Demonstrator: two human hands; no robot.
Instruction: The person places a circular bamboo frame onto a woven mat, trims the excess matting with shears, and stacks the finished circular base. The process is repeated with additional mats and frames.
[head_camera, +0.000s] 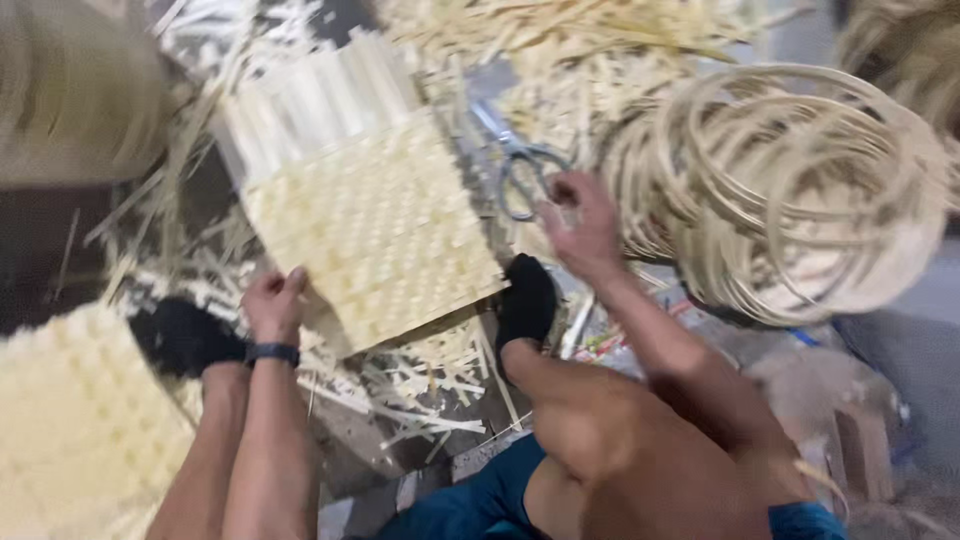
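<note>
Pretty cramped spot here. The woven cane panel (375, 235) fills the middle of the floor, and loose cane offcuts (420, 385) are scattered all round it, so there's hardly any bare floor. On the right a big coil of rattan hoops (790, 190) blocks that side, with the scissors (520, 165) squeezed in the narrow gap between coil and panel. Another woven piece (75, 420) crowds the lower left. Only open strip is the grey floor (900, 300) at far right.

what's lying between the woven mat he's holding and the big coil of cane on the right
In the head view, a pair of scissors lies between the woven mat and the cane coil, on loose cane scraps. The right hand reaches at their handles.
</note>
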